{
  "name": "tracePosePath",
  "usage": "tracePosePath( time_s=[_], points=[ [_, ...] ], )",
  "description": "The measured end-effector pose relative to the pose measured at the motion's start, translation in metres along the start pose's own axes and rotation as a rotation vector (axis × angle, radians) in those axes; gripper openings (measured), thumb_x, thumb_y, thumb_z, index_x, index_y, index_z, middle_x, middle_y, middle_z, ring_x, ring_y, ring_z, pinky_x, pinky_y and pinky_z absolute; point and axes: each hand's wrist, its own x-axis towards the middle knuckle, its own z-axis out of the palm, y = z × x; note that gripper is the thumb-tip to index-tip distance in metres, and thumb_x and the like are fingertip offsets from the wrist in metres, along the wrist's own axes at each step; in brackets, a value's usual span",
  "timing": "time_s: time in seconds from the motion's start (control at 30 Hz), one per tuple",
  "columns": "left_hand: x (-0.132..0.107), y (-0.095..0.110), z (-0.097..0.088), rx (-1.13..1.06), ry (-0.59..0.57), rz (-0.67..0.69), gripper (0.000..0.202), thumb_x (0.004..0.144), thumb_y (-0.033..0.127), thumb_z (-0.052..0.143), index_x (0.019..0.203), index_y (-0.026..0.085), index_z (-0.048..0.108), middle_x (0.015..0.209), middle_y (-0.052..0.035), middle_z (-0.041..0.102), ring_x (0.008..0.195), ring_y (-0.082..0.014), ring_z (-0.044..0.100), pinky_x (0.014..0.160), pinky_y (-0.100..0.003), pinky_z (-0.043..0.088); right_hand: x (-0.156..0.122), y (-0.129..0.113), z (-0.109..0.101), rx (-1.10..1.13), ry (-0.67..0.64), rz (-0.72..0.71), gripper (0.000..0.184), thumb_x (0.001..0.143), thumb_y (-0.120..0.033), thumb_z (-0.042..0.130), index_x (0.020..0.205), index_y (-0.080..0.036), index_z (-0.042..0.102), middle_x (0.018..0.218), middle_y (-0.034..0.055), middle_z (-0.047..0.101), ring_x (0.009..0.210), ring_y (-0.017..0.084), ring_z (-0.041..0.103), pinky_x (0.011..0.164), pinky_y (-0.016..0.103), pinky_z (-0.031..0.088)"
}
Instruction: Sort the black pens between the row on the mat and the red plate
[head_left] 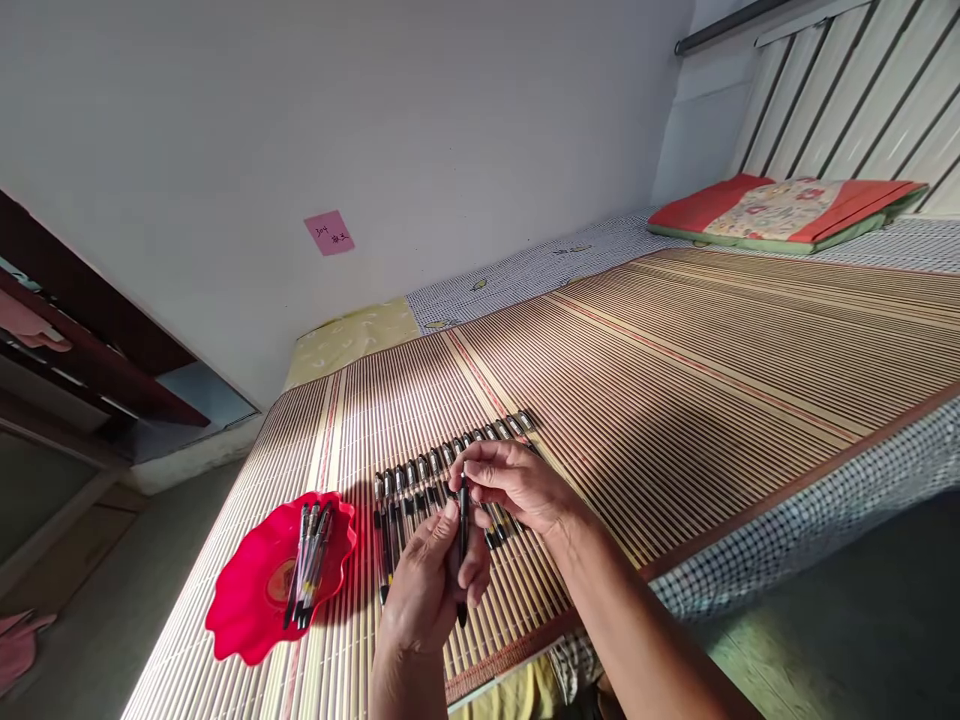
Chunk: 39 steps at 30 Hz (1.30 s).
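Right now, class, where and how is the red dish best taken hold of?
Grip the red dish by its bare left rim, probably coming from the left: the wavy edge is exposed there, while the pens lie toward its right side.

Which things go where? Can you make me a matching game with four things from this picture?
1. pink square paper note
2. red wavy-edged dish
3. lone slim black pen
4. folded red-and-floral cloth

A. near the white slatted panel
B. in the person's left hand
C. on the pale wall
D. holding several slim pens

Pairs: 1-C; 2-D; 3-B; 4-A
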Motion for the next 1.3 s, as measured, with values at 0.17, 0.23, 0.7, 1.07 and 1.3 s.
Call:
tracePosePath(
  time_s=[0.17,0.23,0.7,1.07,1.3],
  points=[
    [-0.001,-0.002,-0.001,0.152,0.029,0.002,0.042,0.084,0.056,0.081,0.083,0.016,0.065,0.051,0.0041,0.053,0.039,-0.0058,0.037,0.042,-0.021,0.02,0.002,-0.001,-0.008,-0.03,0.139,-0.116,0.021,0.08,-0.04,0.086,0.089,-0.021,0.081,0.087,0.0033,0.074,0.068,0.011,0.055,0.064,0.025,0.047],
    [-0.002,-0.002,-0.006,0.244,0.008,-0.004,0.044,0.087,0.058,0.077,0.083,0.015,0.068,0.05,0.0033,0.053,0.04,-0.0062,0.037,0.044,-0.022,0.019,0.001,-0.008,-0.019,-0.012,0.239,-0.197,0.021,0.079,-0.039,0.087,0.089,-0.022,0.08,0.091,0.0054,0.075,0.072,0.013,0.057,0.065,0.027,0.049],
    [0.009,-0.006,-0.011,0.069,0.295,0.197,0.047,0.072,0.054,0.091,0.089,0.013,0.076,0.074,-0.0027,0.066,0.06,-0.0087,0.046,0.053,-0.02,0.036,0.002,0.003,0.009,-0.235,0.28,-0.15,0.032,0.082,-0.048,0.085,0.087,-0.018,0.073,0.084,0.0046,0.076,0.065,0.013,0.062,0.06,0.028,0.052],
    [0.01,-0.011,-0.014,0.13,0.279,0.194,0.044,0.072,0.05,0.094,0.075,0.015,0.068,0.067,0.0026,0.057,0.06,-0.0076,0.04,0.055,-0.018,0.036,0.007,0.012,0.02,-0.367,0.274,-0.071,0.037,0.071,-0.049,0.089,0.084,-0.018,0.073,0.079,0.0033,0.073,0.073,0.017,0.068,0.068,0.03,0.055],
    [0.013,-0.015,-0.016,0.184,0.273,0.227,0.041,0.077,0.053,0.089,0.078,0.015,0.072,0.068,0.0019,0.061,0.06,-0.0083,0.045,0.055,-0.019,0.038,0.003,0.008,0.031,-0.454,0.263,-0.055,0.033,0.079,-0.046,0.086,0.086,-0.017,0.073,0.074,0.0004,0.071,0.049,0.013,0.058,0.045,0.027,0.046]
  ],
)
